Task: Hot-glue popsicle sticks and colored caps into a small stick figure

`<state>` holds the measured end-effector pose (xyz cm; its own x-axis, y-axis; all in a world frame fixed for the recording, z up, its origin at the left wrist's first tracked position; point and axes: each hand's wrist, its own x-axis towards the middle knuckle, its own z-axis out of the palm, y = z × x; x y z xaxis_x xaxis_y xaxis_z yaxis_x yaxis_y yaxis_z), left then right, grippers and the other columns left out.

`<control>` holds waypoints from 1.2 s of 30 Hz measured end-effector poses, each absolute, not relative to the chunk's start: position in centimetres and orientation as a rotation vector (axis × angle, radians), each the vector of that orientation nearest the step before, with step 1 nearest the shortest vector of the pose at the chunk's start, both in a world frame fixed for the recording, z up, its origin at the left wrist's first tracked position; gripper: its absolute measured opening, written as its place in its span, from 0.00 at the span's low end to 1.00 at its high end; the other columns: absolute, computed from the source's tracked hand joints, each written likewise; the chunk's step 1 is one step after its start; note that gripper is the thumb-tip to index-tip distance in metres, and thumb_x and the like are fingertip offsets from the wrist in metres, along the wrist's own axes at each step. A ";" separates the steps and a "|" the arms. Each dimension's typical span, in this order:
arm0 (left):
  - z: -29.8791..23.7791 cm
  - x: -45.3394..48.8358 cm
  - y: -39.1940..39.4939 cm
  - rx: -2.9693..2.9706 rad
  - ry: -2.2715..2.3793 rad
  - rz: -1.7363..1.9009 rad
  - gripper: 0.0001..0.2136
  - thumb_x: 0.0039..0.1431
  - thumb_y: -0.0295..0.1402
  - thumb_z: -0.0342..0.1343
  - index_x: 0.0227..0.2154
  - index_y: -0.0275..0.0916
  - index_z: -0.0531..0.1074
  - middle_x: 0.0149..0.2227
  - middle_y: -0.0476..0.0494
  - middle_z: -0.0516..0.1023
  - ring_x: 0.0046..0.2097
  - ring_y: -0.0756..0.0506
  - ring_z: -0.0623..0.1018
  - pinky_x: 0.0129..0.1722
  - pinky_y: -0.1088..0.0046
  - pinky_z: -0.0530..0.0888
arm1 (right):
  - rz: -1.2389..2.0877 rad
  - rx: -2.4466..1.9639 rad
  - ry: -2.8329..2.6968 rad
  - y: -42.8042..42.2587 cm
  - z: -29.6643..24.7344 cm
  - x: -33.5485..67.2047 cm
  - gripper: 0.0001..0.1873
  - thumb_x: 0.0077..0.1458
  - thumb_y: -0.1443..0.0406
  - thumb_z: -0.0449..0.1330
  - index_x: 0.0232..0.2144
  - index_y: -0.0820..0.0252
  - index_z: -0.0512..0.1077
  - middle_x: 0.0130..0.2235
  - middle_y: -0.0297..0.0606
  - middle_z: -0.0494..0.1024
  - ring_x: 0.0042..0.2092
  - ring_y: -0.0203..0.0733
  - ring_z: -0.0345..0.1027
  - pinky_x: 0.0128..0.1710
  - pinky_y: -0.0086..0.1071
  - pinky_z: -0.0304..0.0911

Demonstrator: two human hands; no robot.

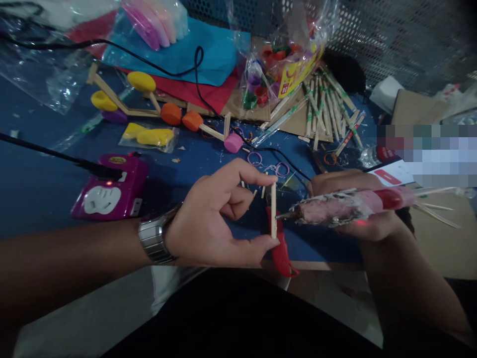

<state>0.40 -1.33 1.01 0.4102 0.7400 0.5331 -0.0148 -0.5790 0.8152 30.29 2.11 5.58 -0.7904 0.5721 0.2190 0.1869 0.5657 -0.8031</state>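
Between the thumb and index finger of my left hand a short wooden stick is pinched by its two ends, standing lengthwise away from me. My right hand is wrapped round a pink hot glue gun crusted with dried glue. Its metal nozzle points left and meets or nearly meets the stick's side; contact is hard to tell. A glue stick runs out of the gun's back end. Below the wooden stick lies a red-handled cutter at the table's front edge.
A purple power strip with a plugged-in cord sits at left. Behind are wooden stick pieces with coloured caps, a packet of yellow pieces, and a pile of wrapped sticks. A black cable crosses the blue table.
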 end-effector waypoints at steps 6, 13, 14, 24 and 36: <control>1.0 0.3 -1.5 1.887 0.650 1.229 0.30 0.54 0.35 0.74 0.59 0.47 0.71 0.22 0.61 0.55 0.20 0.53 0.53 0.19 0.70 0.52 | 1.136 -0.595 -2.322 2.3 5.7 30.2 0.21 0.71 0.50 0.63 0.30 0.55 0.70 0.26 0.34 0.68 0.29 0.43 0.64 0.29 0.39 0.56; 1.0 0.3 -1.3 1.908 0.619 1.243 0.30 0.54 0.35 0.74 0.59 0.47 0.71 0.21 0.61 0.55 0.20 0.54 0.53 0.17 0.71 0.51 | 1.140 -0.570 -2.311 2.4 5.6 30.2 0.22 0.72 0.51 0.63 0.28 0.56 0.69 0.26 0.35 0.69 0.29 0.40 0.64 0.29 0.38 0.56; 1.0 0.3 -1.3 1.906 0.619 1.242 0.30 0.54 0.35 0.75 0.59 0.47 0.71 0.21 0.61 0.55 0.19 0.54 0.53 0.17 0.71 0.50 | 1.138 -0.567 -2.307 2.4 5.6 30.2 0.22 0.71 0.51 0.64 0.28 0.56 0.68 0.26 0.35 0.69 0.29 0.40 0.64 0.29 0.38 0.56; 1.2 0.3 -1.5 1.905 0.639 1.229 0.31 0.53 0.33 0.75 0.59 0.47 0.72 0.22 0.61 0.55 0.20 0.53 0.54 0.17 0.72 0.51 | 1.130 -0.585 -2.325 2.5 5.7 30.3 0.23 0.72 0.51 0.64 0.28 0.56 0.68 0.27 0.36 0.72 0.30 0.39 0.67 0.29 0.36 0.59; 1.2 0.2 -1.8 1.907 0.638 1.201 0.30 0.55 0.29 0.72 0.60 0.44 0.70 0.24 0.62 0.54 0.22 0.54 0.53 0.20 0.73 0.52 | 1.099 -0.577 -2.309 2.5 5.4 30.4 0.20 0.72 0.53 0.64 0.29 0.58 0.72 0.28 0.37 0.74 0.30 0.39 0.65 0.30 0.36 0.59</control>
<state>0.23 -1.83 1.16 0.4280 0.7440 0.5131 0.0083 -0.5710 0.8209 30.42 2.47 5.43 -0.7772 0.5707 0.2652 0.1538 0.5809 -0.7993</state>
